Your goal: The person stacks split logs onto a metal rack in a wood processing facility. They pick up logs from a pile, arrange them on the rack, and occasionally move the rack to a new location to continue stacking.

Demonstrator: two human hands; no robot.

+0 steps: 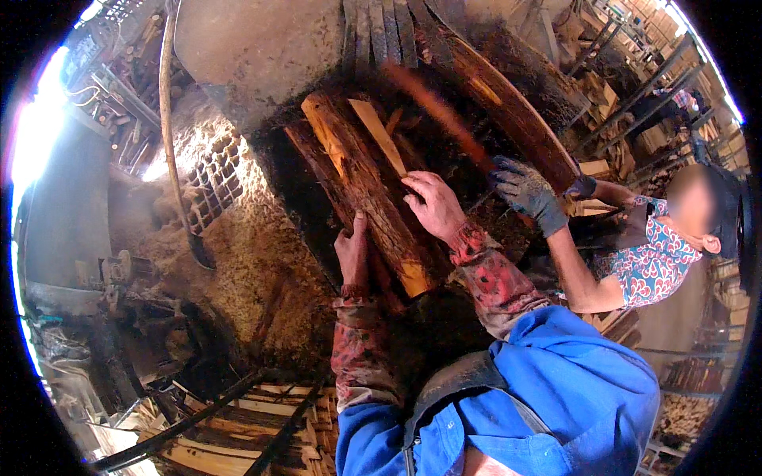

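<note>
A bark-covered wood slab [373, 198] lies lengthwise before me, with orange bare patches at both ends. My left hand [352, 250] grips its left edge, the thumb against the bark and the fingers partly hidden. Along the slab's right side lies a pale, pointed wood strip [377, 133]. My right hand [435, 205] is closed at the strip's near end, its fingertips beside the bark. To the right, a co-worker's gloved hand [528, 193] is next to a reddish stick [440, 111] blurred by motion.
Dark hanging strips [381, 36] and a dusty metal cover [254, 47] stand ahead. Another long barked slab [508, 103] lies at the right, near the co-worker [667, 246]. Sawdust [262, 254] and a long-handled tool [168, 119] are at the left; cut boards [230, 432] lie lower left.
</note>
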